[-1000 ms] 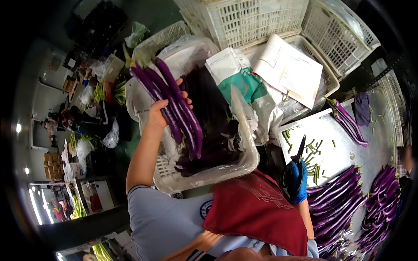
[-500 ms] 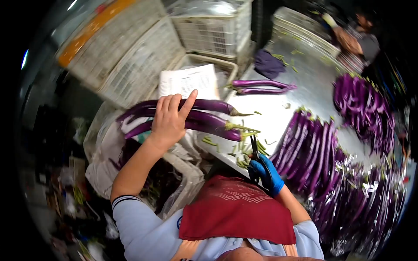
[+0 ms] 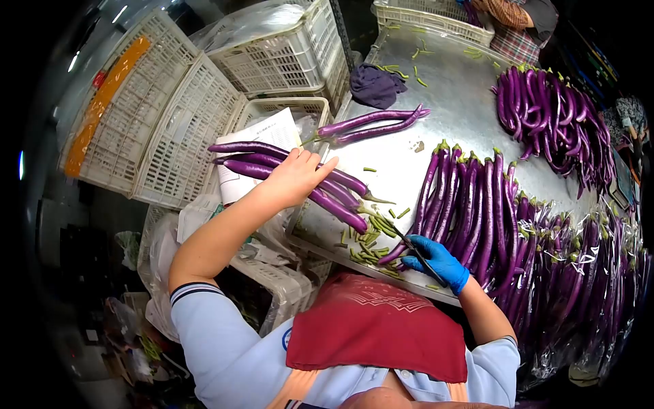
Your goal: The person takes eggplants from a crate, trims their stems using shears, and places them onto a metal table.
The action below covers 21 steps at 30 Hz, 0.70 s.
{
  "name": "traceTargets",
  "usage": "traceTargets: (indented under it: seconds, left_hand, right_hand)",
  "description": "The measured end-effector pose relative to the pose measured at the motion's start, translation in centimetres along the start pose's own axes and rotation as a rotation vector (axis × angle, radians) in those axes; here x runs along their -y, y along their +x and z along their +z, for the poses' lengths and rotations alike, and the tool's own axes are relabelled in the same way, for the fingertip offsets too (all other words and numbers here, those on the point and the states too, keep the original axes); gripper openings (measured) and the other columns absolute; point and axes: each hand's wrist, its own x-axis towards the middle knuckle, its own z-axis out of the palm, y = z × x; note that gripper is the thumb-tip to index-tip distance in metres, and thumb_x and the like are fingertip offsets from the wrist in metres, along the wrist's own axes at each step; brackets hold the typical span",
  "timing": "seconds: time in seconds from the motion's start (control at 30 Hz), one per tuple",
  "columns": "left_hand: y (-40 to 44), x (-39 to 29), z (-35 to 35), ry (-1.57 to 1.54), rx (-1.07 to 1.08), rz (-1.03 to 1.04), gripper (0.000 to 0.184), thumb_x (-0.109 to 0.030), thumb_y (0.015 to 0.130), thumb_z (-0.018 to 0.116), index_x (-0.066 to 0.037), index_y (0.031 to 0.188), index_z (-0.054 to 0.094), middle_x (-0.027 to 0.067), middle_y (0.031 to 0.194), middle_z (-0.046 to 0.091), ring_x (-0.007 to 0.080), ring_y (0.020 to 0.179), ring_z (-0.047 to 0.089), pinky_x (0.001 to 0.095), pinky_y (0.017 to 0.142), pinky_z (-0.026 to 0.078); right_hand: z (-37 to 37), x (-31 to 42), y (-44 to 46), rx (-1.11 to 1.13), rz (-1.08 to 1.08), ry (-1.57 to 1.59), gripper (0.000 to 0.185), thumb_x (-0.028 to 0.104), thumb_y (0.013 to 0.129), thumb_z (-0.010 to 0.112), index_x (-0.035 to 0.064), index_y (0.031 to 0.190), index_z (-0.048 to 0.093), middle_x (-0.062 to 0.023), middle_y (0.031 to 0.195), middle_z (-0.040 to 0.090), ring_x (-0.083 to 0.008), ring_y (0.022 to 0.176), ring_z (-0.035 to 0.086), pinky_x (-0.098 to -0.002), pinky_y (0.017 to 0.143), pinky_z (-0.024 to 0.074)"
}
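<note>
My bare left hand (image 3: 296, 178) is closed over a small bunch of long purple eggplants (image 3: 337, 213), above the left edge of the metal table. Their stem ends point right and downward. In my blue-gloved right hand (image 3: 439, 262) is a pair of dark scissors (image 3: 403, 236), its blades reaching toward the stem of one eggplant. Whether the blades touch that stem I cannot tell. Below lie cut green stem pieces (image 3: 368, 253). Two loose eggplants (image 3: 375, 126) rest beyond my left hand, near a printed paper sheet (image 3: 269, 133).
Rows of eggplants (image 3: 470, 204) lie right of my gloved hand, beside plastic-wrapped ones (image 3: 579, 279). Another heap (image 3: 545, 109) is farther back. White crates (image 3: 272, 58) stand at left. A dark cloth (image 3: 377, 86) lies on the metal table (image 3: 449, 88); another person (image 3: 521, 31) stands at the far end.
The held eggplants have gone from nearly level to slanting, stem ends lower. The scissors now angle up-left toward a stem. The whole view has shifted with my head.
</note>
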Motion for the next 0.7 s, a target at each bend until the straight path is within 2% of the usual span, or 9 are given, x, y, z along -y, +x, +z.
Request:
traceTargets:
  seconds: [0.07, 0.2, 0.33, 0.4, 0.47, 0.5, 0.57, 0.67, 0.7]
  left_hand:
    - [0.6, 0.3, 1.0, -0.008, -0.009, -0.003, 0.07, 0.001, 0.064, 0.06, -0.002, 0.131, 0.038, 0.0126, 0.093, 0.052, 0.0286, 0.088, 0.05, 0.0396, 0.08, 0.039]
    - [1.2, 0.9, 2.3, 0.034, -0.021, 0.003, 0.068, 0.0, 0.066, 0.059, -0.005, 0.131, 0.04, 0.0114, 0.094, 0.05, 0.0277, 0.09, 0.049, 0.0406, 0.083, 0.038]
    - [1.4, 1.8, 4.1, -0.021, -0.181, 0.153, 0.067, 0.001, 0.067, 0.057, -0.01, 0.131, 0.041, 0.0114, 0.098, 0.049, 0.0269, 0.093, 0.048, 0.0411, 0.09, 0.035]
    - [2.1, 1.8, 4.8, -0.094, -0.125, 0.255, 0.066, -0.001, 0.067, 0.057, -0.012, 0.131, 0.041, 0.0102, 0.099, 0.049, 0.0265, 0.095, 0.048, 0.0402, 0.092, 0.035]
    - [3.4, 1.7, 6.1, -0.185, -0.126, 0.416, 0.065, -0.003, 0.066, 0.058, -0.013, 0.129, 0.043, 0.0084, 0.098, 0.049, 0.025, 0.096, 0.048, 0.0392, 0.093, 0.035]
    - [4.4, 1.3, 6.3, -0.207, -0.132, 0.493, 0.059, -0.004, 0.07, 0.056, -0.015, 0.127, 0.044, 0.0077, 0.098, 0.049, 0.0242, 0.096, 0.048, 0.0394, 0.093, 0.035]
    - [6.7, 0.6, 8.6, -0.174, -0.191, 0.605, 0.053, -0.006, 0.076, 0.051, -0.018, 0.127, 0.043, 0.0062, 0.098, 0.049, 0.0226, 0.099, 0.048, 0.0397, 0.097, 0.034]
    - [10.5, -1.2, 12.1, -0.129, -0.233, 0.68, 0.052, -0.008, 0.08, 0.046, -0.022, 0.13, 0.04, 0.0074, 0.112, 0.05, 0.0231, 0.112, 0.046, 0.0445, 0.104, 0.028]
    - [11.1, -1.5, 13.7, -0.126, -0.248, 0.622, 0.053, -0.009, 0.081, 0.046, -0.022, 0.131, 0.038, 0.0079, 0.119, 0.047, 0.0235, 0.116, 0.043, 0.0465, 0.105, 0.025]
  right_hand:
    - [0.5, -1.8, 0.6, -0.005, 0.0, 0.043, 0.048, 0.019, 0.082, 0.068, -0.0025, 0.121, 0.048, -0.0036, 0.099, 0.057, -0.0077, 0.089, 0.051, -0.0227, 0.077, 0.045]
    - [1.9, -1.0, 1.1, 0.007, 0.037, 0.105, 0.049, 0.018, 0.084, 0.066, -0.0043, 0.122, 0.045, -0.0062, 0.103, 0.058, -0.0085, 0.093, 0.051, -0.0237, 0.082, 0.0427]
    - [1.8, -0.3, 1.0, 0.019, 0.066, -0.042, 0.048, 0.021, 0.084, 0.066, -0.0022, 0.121, 0.047, -0.0074, 0.101, 0.059, -0.0102, 0.092, 0.052, -0.0257, 0.082, 0.0435]
    - [1.3, -0.3, 0.9, 0.022, 0.069, -0.077, 0.047, 0.024, 0.083, 0.066, -0.0005, 0.121, 0.049, -0.0065, 0.099, 0.06, -0.0098, 0.089, 0.052, -0.026, 0.081, 0.0442]
    - [1.4, 1.2, 0.6, 0.022, 0.126, 0.153, 0.041, 0.021, 0.085, 0.064, 0.0011, 0.119, 0.05, -0.0036, 0.098, 0.06, -0.007, 0.088, 0.052, -0.0218, 0.077, 0.0433]
    - [1.5, 2.2, 0.7, 0.014, 0.165, 0.244, 0.039, 0.02, 0.086, 0.062, 0.0018, 0.118, 0.05, -0.0025, 0.098, 0.06, -0.0057, 0.087, 0.052, -0.0198, 0.075, 0.0427]
    - [1.6, 1.9, 1.3, -0.079, 0.141, 0.385, 0.033, 0.02, 0.09, 0.056, 0.0024, 0.116, 0.048, 0.0014, 0.076, 0.055, -0.0034, 0.062, 0.047, -0.0169, 0.052, 0.0352]
    - [2.1, 0.9, 2.4, -0.262, 0.088, 0.361, 0.033, 0.022, 0.09, 0.054, 0.0029, 0.117, 0.047, 0.0017, 0.068, 0.05, -0.0046, 0.051, 0.042, -0.0192, 0.044, 0.0311]
    - [1.9, -0.2, 2.5, -0.271, 0.083, 0.425, 0.033, 0.023, 0.09, 0.055, 0.0036, 0.116, 0.047, 0.0017, 0.066, 0.049, -0.0053, 0.049, 0.041, -0.0201, 0.043, 0.0305]
